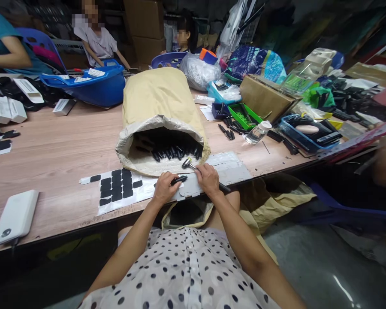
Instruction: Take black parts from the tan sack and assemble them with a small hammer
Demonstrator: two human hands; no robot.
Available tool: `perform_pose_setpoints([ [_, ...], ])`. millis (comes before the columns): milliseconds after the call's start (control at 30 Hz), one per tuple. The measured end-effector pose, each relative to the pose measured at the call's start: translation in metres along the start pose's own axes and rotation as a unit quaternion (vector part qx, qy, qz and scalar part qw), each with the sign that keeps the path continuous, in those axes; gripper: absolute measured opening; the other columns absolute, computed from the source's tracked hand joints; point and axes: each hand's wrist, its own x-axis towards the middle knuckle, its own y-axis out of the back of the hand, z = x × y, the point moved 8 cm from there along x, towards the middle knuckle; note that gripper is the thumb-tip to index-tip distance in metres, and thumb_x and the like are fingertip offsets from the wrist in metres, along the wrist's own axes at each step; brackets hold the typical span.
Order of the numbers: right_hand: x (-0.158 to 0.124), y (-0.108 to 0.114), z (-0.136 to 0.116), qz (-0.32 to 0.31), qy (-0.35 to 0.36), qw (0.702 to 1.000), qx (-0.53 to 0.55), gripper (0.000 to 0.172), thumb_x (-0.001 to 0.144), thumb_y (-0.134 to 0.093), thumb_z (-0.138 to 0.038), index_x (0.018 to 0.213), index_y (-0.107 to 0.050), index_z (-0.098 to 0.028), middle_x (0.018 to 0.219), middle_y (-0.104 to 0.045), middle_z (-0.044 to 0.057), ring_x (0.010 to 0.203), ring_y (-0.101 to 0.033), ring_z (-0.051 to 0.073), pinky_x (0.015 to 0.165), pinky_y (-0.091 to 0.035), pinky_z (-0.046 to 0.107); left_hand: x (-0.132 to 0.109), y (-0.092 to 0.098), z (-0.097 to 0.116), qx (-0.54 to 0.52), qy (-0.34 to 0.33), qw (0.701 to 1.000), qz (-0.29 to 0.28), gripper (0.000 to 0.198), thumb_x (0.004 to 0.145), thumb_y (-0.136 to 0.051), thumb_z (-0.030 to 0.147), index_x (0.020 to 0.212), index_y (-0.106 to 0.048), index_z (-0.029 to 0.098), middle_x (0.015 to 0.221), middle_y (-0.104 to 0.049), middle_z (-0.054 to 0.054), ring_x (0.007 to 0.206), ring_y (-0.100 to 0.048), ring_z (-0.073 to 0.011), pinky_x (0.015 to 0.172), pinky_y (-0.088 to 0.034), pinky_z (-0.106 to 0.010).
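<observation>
My left hand (164, 187) is closed round a small black pen-like part (179, 180) at the table's front edge. In my right hand (207, 178) is a small hammer (187, 163), its metal head pointing up and left and its dark handle end showing past my wrist. Both hands are over a grey-white board (230, 169). Just behind them lies a yellowish paper sack (161, 96), its mouth facing me, with many black parts (170, 153) inside. A white sheet with black rounded stickers (116, 185) lies left of my left hand.
A white power bank (15, 216) with a cable lies at the front left. Behind are a blue basin (86, 83) and small white boxes (6, 109). To the right stand a clear bottle (258, 132), a green tray (245, 116) and a cardboard box (266, 96). Several people sit across the table.
</observation>
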Motion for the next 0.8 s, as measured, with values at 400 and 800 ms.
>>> perform_pose_setpoints([
  [400, -0.043, 0.040, -0.029, 0.001, 0.012, 0.983, 0.183, 0.036, 0.102, -0.039, -0.028, 0.122, -0.069, -0.025, 0.097, -0.070, 0.007, 0.091, -0.065, 0.019, 0.083, -0.053, 0.029, 0.001, -0.004, -0.003, -0.011, 0.024, 0.999, -0.024, 0.010, 0.083, -0.068, 0.023, 0.093, -0.072, 0.024, 0.083, -0.064, -0.001, 0.087, -0.058, -0.0215, 0.083, -0.049, -0.037],
  [800, -0.044, 0.042, -0.045, -0.033, 0.017, 0.984, 0.173, 0.037, 0.099, -0.043, -0.023, 0.125, -0.070, -0.027, 0.095, -0.072, 0.005, 0.090, -0.067, 0.018, 0.082, -0.054, 0.026, 0.002, -0.005, -0.003, -0.012, 0.046, 0.999, -0.026, 0.011, 0.081, -0.070, 0.018, 0.091, -0.072, 0.023, 0.083, -0.064, -0.002, 0.089, -0.059, -0.0220, 0.085, -0.049, -0.038],
])
